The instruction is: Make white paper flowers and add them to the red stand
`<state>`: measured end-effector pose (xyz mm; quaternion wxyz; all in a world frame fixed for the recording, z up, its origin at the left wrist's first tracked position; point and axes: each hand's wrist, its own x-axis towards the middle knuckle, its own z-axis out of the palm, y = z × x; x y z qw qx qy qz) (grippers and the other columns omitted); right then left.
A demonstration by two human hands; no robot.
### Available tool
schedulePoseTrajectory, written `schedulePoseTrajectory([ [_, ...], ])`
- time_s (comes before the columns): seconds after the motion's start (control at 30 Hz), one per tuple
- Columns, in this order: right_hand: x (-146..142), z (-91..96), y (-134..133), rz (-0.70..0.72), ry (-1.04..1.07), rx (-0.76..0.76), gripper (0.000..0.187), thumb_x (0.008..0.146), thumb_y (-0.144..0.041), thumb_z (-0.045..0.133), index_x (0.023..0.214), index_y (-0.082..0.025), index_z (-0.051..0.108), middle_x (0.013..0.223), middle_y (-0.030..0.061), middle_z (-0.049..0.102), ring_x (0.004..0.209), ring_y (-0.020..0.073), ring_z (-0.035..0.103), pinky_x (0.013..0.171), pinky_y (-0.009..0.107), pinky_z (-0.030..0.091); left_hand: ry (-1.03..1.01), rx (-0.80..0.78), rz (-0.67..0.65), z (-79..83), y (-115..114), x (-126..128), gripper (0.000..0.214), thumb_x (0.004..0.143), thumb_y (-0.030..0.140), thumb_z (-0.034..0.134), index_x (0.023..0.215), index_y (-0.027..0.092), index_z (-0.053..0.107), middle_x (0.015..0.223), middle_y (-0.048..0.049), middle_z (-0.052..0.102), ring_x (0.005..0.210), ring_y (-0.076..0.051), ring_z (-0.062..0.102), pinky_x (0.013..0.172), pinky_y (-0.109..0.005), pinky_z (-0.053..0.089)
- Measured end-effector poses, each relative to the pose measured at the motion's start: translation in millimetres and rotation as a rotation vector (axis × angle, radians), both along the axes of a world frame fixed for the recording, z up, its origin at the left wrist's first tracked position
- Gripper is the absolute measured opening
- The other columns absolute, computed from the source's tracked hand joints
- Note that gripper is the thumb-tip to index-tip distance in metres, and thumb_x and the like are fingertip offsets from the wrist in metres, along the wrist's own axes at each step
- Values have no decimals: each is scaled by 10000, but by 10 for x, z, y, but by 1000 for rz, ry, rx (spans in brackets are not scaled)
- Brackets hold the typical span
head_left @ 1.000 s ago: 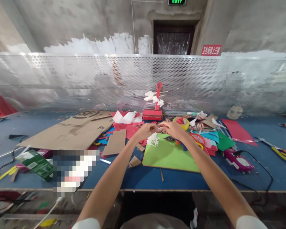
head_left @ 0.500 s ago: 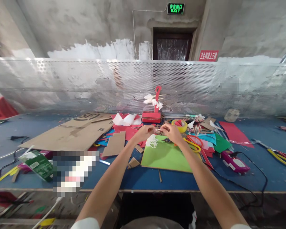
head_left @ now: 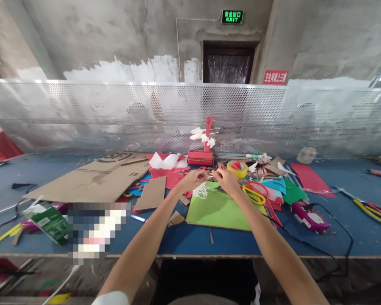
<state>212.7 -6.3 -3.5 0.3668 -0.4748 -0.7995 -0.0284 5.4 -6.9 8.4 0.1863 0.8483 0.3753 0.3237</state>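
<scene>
My left hand (head_left: pixel 192 179) and my right hand (head_left: pixel 226 179) meet above the far edge of a green sheet (head_left: pixel 220 212), fingertips nearly touching. Each pinches a small, thin white strip (head_left: pixel 208 176); whether it is paper or string I cannot tell, as fingers cover most of it. Just below the left fingertips, a bunch of thin white strips (head_left: pixel 201 190) lies on the green sheet. Behind the hands stands a red box-shaped base (head_left: pixel 200 158) with a curled red upright (head_left: pixel 208 127) and white tufts attached.
Yellow tape (head_left: pixel 237 169) lies past my right hand, and scissors with orange and yellow handles (head_left: pixel 254 194) beside that forearm. Flat cardboard (head_left: pixel 92 178) covers the left side. A purple device (head_left: pixel 311 217) with a black cable, and yellow-handled pliers (head_left: pixel 368 207), are at right.
The view has shifted slightly. Both hands stay close together over the green sheet's far edge, their fingers in slightly different positions around the white strip.
</scene>
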Motion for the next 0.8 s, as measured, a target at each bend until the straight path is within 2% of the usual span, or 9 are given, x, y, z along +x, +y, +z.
schedulePoseTrajectory([
  [0.13,2,15,-25,42,-21,-35,451,979,-502,422,730,-193,637,654,31,662,629,166,597,586,249,328,25,-1,8,-29,21,-29,310,929,389,470,958,156,673,894,-70,701,784,-175,622,713,-250,445],
  [0.27,-13,12,-37,213,11,-53,310,958,-461,506,1007,-207,676,906,41,725,767,160,654,682,242,418,85,8,41,-70,73,-79,321,927,404,473,966,166,685,895,-70,709,779,-183,628,718,-258,442],
  [0.33,-32,-1,-35,256,-23,-40,283,955,-429,528,1050,-211,681,992,56,719,854,168,661,755,253,442,111,11,53,-73,82,-95,318,921,409,483,984,173,688,906,-71,713,791,-190,632,731,-264,442],
  [0.47,-59,-36,-19,234,-112,-15,216,954,-339,550,1035,-211,705,1027,71,708,974,194,646,842,278,446,114,22,38,-36,52,-92,344,928,437,477,1001,176,689,950,-79,713,820,-193,629,742,-262,435],
  [0.67,-51,-55,-3,156,-173,-27,159,922,-286,590,994,-212,712,988,68,696,916,200,644,784,283,450,95,30,11,31,11,-135,323,919,425,502,1035,175,671,964,-76,703,823,-183,622,740,-255,434],
  [0.8,-50,-48,1,120,-156,-34,136,910,-262,591,951,-200,704,936,69,706,877,201,643,748,279,448,222,3,31,42,23,-248,311,815,380,633,1055,184,653,969,-78,691,831,-194,624,718,-248,432],
])
